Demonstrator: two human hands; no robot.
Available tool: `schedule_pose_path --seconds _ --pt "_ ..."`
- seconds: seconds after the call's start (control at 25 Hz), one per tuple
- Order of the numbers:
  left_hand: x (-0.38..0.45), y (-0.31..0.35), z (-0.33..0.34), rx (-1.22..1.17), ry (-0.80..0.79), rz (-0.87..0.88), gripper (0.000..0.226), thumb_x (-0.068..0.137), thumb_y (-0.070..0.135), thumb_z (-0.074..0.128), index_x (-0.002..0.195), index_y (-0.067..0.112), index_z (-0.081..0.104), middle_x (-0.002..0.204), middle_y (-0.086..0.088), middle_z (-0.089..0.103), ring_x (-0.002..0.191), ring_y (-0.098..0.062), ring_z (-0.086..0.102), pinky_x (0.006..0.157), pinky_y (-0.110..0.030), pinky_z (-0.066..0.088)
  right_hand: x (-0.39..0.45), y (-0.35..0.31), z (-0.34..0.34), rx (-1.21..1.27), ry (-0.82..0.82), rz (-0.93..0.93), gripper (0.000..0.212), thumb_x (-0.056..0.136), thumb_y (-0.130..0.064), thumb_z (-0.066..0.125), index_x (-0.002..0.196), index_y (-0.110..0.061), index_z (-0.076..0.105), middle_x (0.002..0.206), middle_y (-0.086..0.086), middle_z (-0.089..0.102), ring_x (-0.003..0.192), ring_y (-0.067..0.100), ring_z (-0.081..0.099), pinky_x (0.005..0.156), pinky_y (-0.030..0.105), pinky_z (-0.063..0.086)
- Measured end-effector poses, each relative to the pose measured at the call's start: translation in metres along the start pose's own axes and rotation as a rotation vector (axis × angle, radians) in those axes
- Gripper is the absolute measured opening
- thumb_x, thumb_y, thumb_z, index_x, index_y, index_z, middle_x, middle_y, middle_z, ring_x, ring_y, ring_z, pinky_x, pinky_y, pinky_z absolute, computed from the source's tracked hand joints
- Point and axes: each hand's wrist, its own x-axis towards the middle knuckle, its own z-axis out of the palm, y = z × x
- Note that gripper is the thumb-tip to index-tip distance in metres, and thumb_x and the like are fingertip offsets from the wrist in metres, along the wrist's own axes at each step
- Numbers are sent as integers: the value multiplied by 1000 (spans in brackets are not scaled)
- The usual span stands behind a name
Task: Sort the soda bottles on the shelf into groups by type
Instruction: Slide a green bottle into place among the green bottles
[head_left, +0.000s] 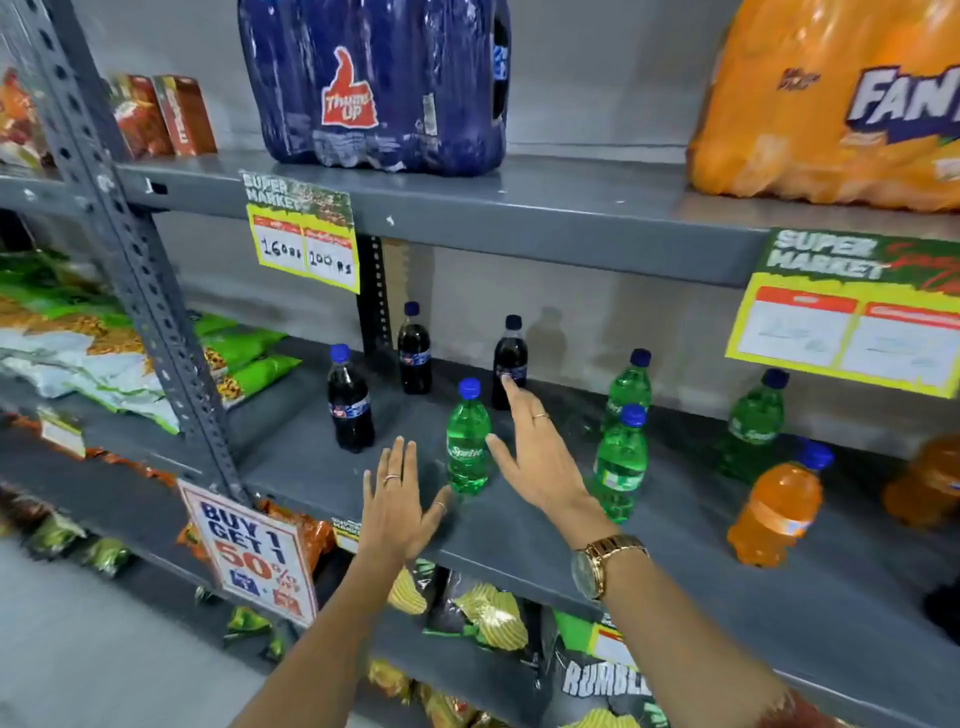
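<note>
Green Sprite bottle (467, 441) standing on the shelf (675, 530) among colas: your left hand (395, 504) and right hand (540, 457) are flanking it, both spread, gripping nothing, probably to regroup it.

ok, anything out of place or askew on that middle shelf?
One green Sprite bottle stands among the dark cola bottles, apart from the other green ones. The orange bottle appears to lean, though lens distortion may cause that. No spills seen.
</note>
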Motion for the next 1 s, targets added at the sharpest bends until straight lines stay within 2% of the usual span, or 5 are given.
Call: schedule_pose_path --seconds 0.16,0.32,0.56,0.76,1.0 --pt "3 -7 15 101 -59 -18 133 46 87 -26 148 9 6 159 -11 7 146 -27 4 118 -44 0 21 -7 21 96 -116 13 76 88 -31 56 141 -38 1 146 17 29 123 38 42 99 50 41" --pt "4 -8 23 196 -100 -13 130 48 84 -28 148 9 6 159 -11 6 146 -26 1 118 -42 -1 30 -1 27 209 -141 40 74 88 -32 57 135 -51 3 96 15 58 85 33 56 83 48 48" --pt "5 -5 22 240 -159 -24 132 47 87 -26 148 8 5 159 -12 5 146 -26 1 119 -44 -1 23 5 24 259 -161 45 73 89 -29 55 135 -51 2 101 18 59 92 34 55 86 48 45" --pt "-7 10 17 308 -232 27 138 39 87 -30 148 8 1 159 -7 2 147 -23 -3 117 -48 -5 -15 9 -5 219 -124 32 73 91 -27 53 138 -46 0 69 -19 27 80 17 38 78 43 39" --pt "-45 43 24 296 -273 102 137 40 85 -33 149 9 4 159 -7 3 147 -22 -1 116 -50 -6 -81 31 -47 166 -59 23 71 92 -37 48 134 -50 -7 67 -21 22 61 -3 28 70 35 33"
